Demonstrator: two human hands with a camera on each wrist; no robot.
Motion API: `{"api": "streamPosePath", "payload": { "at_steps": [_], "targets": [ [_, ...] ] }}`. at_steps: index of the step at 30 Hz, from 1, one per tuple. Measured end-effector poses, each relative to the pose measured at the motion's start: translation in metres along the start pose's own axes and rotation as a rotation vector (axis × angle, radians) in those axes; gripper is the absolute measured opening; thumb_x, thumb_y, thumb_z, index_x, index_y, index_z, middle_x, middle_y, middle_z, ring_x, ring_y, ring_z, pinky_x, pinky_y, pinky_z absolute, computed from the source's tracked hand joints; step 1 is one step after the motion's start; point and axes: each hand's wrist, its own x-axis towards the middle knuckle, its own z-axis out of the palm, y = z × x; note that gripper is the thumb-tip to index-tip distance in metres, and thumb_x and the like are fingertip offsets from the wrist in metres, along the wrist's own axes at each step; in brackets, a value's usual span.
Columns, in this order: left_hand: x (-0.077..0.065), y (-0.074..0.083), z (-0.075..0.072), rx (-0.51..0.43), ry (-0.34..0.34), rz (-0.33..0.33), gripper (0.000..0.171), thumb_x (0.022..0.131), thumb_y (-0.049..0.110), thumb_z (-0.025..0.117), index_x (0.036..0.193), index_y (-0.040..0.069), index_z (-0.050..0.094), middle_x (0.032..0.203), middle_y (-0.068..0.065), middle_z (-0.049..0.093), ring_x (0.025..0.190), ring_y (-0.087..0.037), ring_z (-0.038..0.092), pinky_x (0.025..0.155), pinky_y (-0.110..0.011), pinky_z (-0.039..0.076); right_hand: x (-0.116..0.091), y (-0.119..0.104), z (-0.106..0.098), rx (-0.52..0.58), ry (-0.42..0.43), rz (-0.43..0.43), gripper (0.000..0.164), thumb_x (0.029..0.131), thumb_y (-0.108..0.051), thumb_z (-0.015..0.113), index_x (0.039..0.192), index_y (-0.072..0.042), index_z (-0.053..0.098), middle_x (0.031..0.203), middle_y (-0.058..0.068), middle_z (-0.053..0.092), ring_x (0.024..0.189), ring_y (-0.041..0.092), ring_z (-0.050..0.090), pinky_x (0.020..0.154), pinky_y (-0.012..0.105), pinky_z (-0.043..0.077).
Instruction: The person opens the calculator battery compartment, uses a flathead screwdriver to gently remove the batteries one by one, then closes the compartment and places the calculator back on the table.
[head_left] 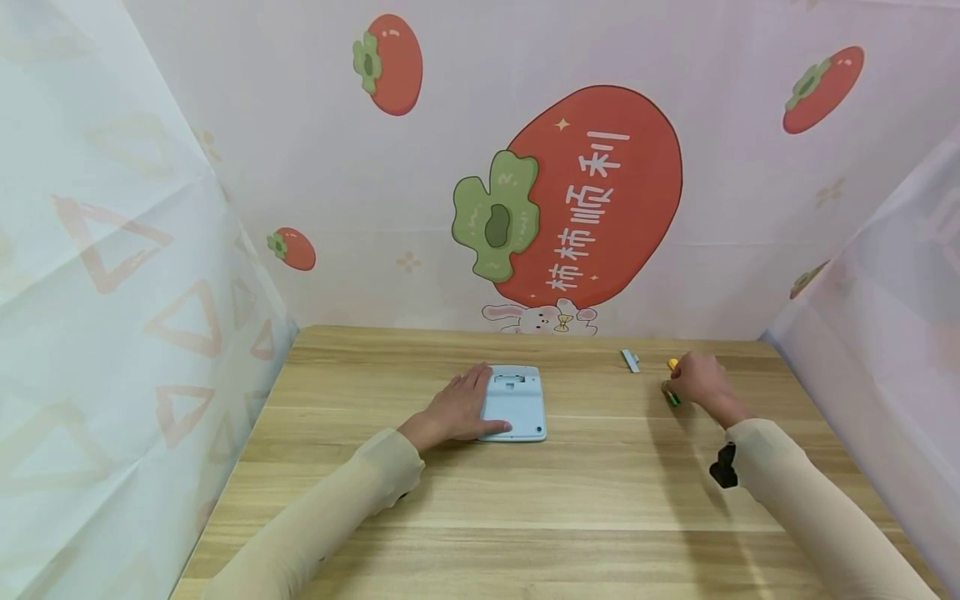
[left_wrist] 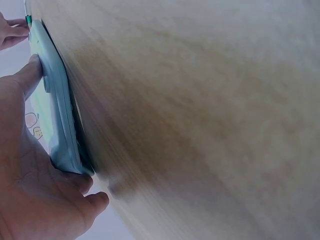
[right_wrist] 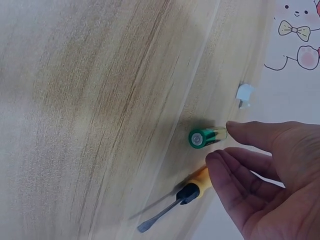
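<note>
A flat light blue device lies back side up on the table, its battery compartment uncovered. My left hand holds its left side, thumb on the back and fingers at the far edge, as the left wrist view shows. A green and gold battery lies on the wood near the back right. My right hand is right at its gold end, thumb tip on one side and bent fingers on the other, with a gap between them. Beside those fingers lies a screwdriver with a yellow handle.
A small light blue cover piece lies near the table's back edge, left of the right hand. The wooden table meets a printed backdrop behind and white sheets on both sides.
</note>
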Motion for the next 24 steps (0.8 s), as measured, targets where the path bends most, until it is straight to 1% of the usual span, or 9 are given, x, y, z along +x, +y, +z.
{"api": "streamPosePath", "payload": {
  "at_steps": [5,8,10,12,13,17,20,22,24],
  "targets": [
    [0.000,0.000,0.000,-0.009,0.006,0.002,0.112,0.091,0.070,0.069,0.166,0.003,0.023,0.174,-0.015,0.025,0.159,-0.030,0.029,0.130,-0.049,0.025,0.000,-0.005,-0.002,0.004,0.025,0.008,0.024,0.096,-0.019,0.073,0.092,0.005,0.078,0.096,0.024,0.076,0.072,0.024,0.064,0.066,0.047,0.058],
    [0.000,-0.001,0.001,-0.007,0.009,0.003,0.111,0.090,0.070,0.069,0.166,0.003,0.023,0.173,-0.015,0.025,0.159,-0.030,0.029,0.130,-0.049,0.025,0.002,-0.009,-0.005,0.027,0.014,0.020,0.027,0.099,-0.020,0.071,0.087,0.003,0.075,0.079,0.016,0.070,0.065,0.020,0.056,0.059,0.039,0.050],
    [0.001,-0.001,0.001,-0.004,0.011,0.005,0.111,0.090,0.070,0.069,0.166,0.003,0.023,0.173,-0.015,0.025,0.159,-0.030,0.029,0.130,-0.049,0.026,0.005,-0.012,-0.006,0.033,0.010,0.009,0.028,0.100,-0.020,0.069,0.083,0.001,0.073,0.067,0.007,0.061,0.060,0.015,0.049,0.055,0.033,0.044],
    [0.001,-0.002,0.001,-0.001,0.013,0.007,0.111,0.090,0.070,0.070,0.166,0.002,0.023,0.173,-0.015,0.025,0.159,-0.030,0.029,0.130,-0.049,0.026,0.008,-0.014,-0.006,0.038,0.004,-0.014,0.029,0.102,-0.019,0.067,0.081,-0.001,0.072,0.061,-0.002,0.049,0.057,0.013,0.043,0.054,0.030,0.037],
    [0.001,-0.002,0.002,-0.001,0.013,0.008,0.111,0.090,0.070,0.070,0.166,0.002,0.023,0.173,-0.015,0.025,0.159,-0.030,0.029,0.130,-0.049,0.026,0.010,-0.015,-0.006,0.034,0.005,-0.027,0.029,0.103,-0.019,0.066,0.081,0.000,0.073,0.060,-0.003,0.048,0.056,0.012,0.043,0.053,0.029,0.036],
    [0.000,-0.002,0.002,-0.007,0.006,0.007,0.112,0.090,0.070,0.070,0.166,0.003,0.023,0.173,-0.015,0.025,0.159,-0.030,0.029,0.130,-0.050,0.026,0.017,-0.018,-0.003,0.020,0.023,-0.074,0.027,0.103,-0.018,0.065,0.091,0.003,0.077,0.065,0.001,0.058,0.058,0.014,0.047,0.055,0.030,0.040],
    [0.000,-0.001,0.001,-0.007,0.001,0.004,0.112,0.090,0.070,0.069,0.167,0.003,0.022,0.174,-0.015,0.024,0.159,-0.030,0.029,0.130,-0.049,0.025,0.020,-0.021,-0.002,0.024,0.023,-0.072,0.028,0.102,-0.018,0.065,0.098,0.006,0.078,0.073,0.005,0.065,0.060,0.016,0.050,0.058,0.031,0.043],
    [0.000,-0.001,0.001,-0.005,0.002,0.003,0.112,0.090,0.070,0.069,0.167,0.003,0.022,0.174,-0.015,0.024,0.159,-0.030,0.029,0.130,-0.049,0.025,0.022,-0.024,-0.001,0.035,0.016,-0.063,0.028,0.102,-0.018,0.065,0.101,0.007,0.078,0.074,0.005,0.065,0.061,0.016,0.050,0.058,0.031,0.043],
    [0.000,0.000,0.001,-0.003,0.002,0.001,0.112,0.090,0.071,0.069,0.167,0.003,0.022,0.174,-0.015,0.024,0.159,-0.029,0.029,0.130,-0.049,0.025,0.025,-0.025,0.000,0.046,0.006,-0.046,0.029,0.103,-0.020,0.065,0.099,0.006,0.078,0.069,0.002,0.060,0.059,0.015,0.048,0.056,0.030,0.041]
  ]
}}
